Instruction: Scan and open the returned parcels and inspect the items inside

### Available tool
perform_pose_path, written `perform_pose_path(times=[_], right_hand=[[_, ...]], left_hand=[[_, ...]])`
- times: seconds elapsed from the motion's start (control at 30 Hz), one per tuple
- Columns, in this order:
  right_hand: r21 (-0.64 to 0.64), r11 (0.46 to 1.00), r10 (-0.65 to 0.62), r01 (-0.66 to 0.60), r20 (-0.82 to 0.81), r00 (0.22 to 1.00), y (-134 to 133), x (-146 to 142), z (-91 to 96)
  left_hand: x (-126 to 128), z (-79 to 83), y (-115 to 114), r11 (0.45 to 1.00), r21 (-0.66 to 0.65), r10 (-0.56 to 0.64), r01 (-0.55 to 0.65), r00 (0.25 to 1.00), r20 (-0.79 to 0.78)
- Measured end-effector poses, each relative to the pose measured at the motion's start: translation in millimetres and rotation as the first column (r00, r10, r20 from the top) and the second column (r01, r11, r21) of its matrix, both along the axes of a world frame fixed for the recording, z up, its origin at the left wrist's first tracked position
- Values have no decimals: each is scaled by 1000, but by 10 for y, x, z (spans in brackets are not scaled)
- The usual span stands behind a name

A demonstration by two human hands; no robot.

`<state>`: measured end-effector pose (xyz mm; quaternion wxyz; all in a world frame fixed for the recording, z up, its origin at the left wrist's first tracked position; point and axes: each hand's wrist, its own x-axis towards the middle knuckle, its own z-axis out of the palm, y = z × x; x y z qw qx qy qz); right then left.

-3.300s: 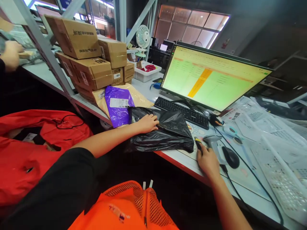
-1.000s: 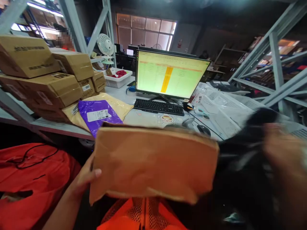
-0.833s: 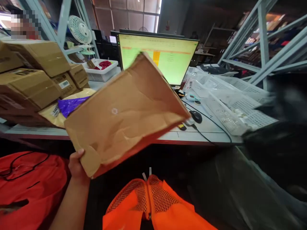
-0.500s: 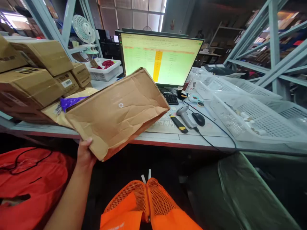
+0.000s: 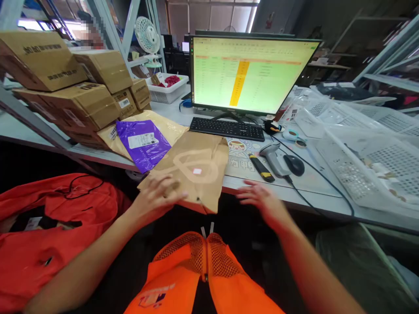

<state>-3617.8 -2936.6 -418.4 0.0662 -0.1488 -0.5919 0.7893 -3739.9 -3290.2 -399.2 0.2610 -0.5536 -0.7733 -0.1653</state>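
A brown paper bag [image 5: 204, 152] lies flat over the desk's front edge, its near end hanging past the edge. On its upper face are a pale looped mark and a small whitish patch. My left hand [image 5: 159, 196] rests on the bag's near left corner, fingers spread over the paper. To the right of the bag my right hand [image 5: 258, 200] hovers by the desk edge, open, somewhat blurred and touching nothing. Left of the bag, a purple mailer [image 5: 142, 146] with a white label lies on a yellowish padded envelope [image 5: 166, 126].
Cardboard boxes [image 5: 91, 102] are stacked at left. A keyboard [image 5: 227, 128] lies below the monitor [image 5: 248, 74]. A yellow-black cutter [image 5: 262, 168], barcode scanner [image 5: 275, 159] and mouse [image 5: 293, 165] are at right, beside white baskets [image 5: 366, 165]. A red bag [image 5: 65, 226] sits low left.
The paper bag, held up by my left hand before, now lies flat with another face upward. My right hand has come into view. The view has turned left, uncovering the purple mailer and keyboard.
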Motion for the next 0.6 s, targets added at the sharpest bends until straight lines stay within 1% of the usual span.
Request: perform_pose_path(times=[0.07, 0.1, 0.13, 0.17, 0.23, 0.3, 0.4, 0.5, 0.6], right_hand=[[-158, 983, 105, -96, 50, 993, -311, -104, -133], [-223, 970, 118, -101, 67, 991, -473, -166, -197], [-260, 962, 104, -79, 84, 991, -624, -224, -253], [-264, 963, 78, -49, 103, 992, -754, -272, -301], [-231, 973, 47, -14, 139, 989, -930, -324, -364], [-210, 978, 45, -13, 147, 988, -1004, -318, -387], [-207, 978, 18, 7, 118, 993, -1012, -245, -370], [-172, 985, -1, 18, 97, 995, -990, -156, -344], [-141, 990, -6, 21, 106, 994, -972, -85, -340]], left_hand=[[91, -139, -4, 992, -122, -39, 39, 999, 0], [128, -195, -10, 986, -158, -45, 49, 999, 28], [164, -232, -13, 981, -185, -38, 50, 997, 65], [204, -247, -4, 978, -207, -20, 41, 994, 106], [316, -214, 67, 969, -247, 43, 4, 982, 185], [477, -136, 212, 959, -280, 116, -50, 967, 227], [753, -67, 470, 948, -298, 188, -117, 957, 222], [947, -127, 630, 954, -269, 194, -131, 955, 223], [1020, -239, 656, 974, -186, 171, -127, 954, 247]])
